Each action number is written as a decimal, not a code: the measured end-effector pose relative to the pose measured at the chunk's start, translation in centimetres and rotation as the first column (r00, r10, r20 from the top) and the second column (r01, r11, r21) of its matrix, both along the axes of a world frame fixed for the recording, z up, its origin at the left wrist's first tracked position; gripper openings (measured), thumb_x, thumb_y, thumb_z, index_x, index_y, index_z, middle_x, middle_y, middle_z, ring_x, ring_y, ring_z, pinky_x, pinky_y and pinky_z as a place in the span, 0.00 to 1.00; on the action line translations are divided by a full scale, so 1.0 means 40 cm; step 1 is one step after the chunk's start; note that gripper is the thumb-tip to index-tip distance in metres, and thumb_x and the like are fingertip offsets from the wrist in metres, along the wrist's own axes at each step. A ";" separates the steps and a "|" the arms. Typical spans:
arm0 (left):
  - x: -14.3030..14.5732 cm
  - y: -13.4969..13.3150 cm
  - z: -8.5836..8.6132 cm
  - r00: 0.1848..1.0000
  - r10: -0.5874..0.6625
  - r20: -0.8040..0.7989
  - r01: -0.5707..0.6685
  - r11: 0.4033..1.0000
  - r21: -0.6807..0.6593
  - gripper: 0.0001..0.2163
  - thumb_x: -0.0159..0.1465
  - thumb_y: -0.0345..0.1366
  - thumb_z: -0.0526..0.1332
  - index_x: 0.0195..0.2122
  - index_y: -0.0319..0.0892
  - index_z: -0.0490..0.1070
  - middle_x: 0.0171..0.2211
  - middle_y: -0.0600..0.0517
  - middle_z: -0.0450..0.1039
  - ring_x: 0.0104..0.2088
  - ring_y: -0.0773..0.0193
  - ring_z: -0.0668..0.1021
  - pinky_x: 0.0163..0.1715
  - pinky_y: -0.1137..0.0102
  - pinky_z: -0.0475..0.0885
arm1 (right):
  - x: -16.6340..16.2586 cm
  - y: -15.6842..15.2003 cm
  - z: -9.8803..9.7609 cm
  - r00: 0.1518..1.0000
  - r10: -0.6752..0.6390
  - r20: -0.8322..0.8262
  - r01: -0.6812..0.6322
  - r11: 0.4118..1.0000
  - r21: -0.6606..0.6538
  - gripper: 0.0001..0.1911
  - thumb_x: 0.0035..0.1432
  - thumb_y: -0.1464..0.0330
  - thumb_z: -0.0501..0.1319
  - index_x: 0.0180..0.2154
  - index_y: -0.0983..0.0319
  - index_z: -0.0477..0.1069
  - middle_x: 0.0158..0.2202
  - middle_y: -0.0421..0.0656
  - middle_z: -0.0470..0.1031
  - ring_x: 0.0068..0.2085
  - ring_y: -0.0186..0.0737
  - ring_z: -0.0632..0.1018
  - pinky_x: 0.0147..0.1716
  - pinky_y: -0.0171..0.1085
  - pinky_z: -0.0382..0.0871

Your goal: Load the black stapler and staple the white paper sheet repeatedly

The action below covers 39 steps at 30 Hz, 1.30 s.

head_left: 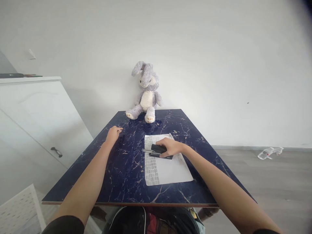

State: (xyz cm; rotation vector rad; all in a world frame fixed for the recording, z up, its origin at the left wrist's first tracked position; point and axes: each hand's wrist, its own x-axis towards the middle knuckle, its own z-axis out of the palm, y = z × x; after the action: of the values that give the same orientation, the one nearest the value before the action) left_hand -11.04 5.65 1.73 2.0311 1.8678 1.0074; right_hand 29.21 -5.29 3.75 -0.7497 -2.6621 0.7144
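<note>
A black stapler lies over the paper with its parts swung apart; a silvery metal strip sticks out to its left. My right hand is closed round its right end. Under it are sheets of white paper with grey printed blocks down the left side. My left hand rests over the left part of the table, fingers curled and fingertips pinched together. Whatever is between those fingertips is too small to make out. Beyond the paper's top edge sits a small greyish piece, perhaps a bit of staples.
The dark blue marbled table meets a white wall. A grey plush rabbit sits at its far edge. A white cabinet stands on the left. Clear plastic packaging lies on the floor at right.
</note>
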 end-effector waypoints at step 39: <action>0.283 -0.105 -0.020 0.823 -0.563 -0.073 0.567 0.823 0.034 0.07 0.66 0.36 0.65 0.37 0.44 0.83 0.38 0.46 0.82 0.41 0.55 0.82 0.50 0.63 0.74 | 0.052 0.032 -0.008 0.995 -0.099 0.007 0.098 0.992 0.074 0.13 0.63 0.60 0.62 0.34 0.61 0.66 0.30 0.38 0.68 0.31 0.35 0.66 0.32 0.36 0.57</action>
State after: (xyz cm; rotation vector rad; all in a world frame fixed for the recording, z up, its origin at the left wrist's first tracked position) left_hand 0.30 1.44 0.92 2.4461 1.1247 0.8342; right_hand 31.29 -4.00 3.45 -0.8597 -2.6237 0.5860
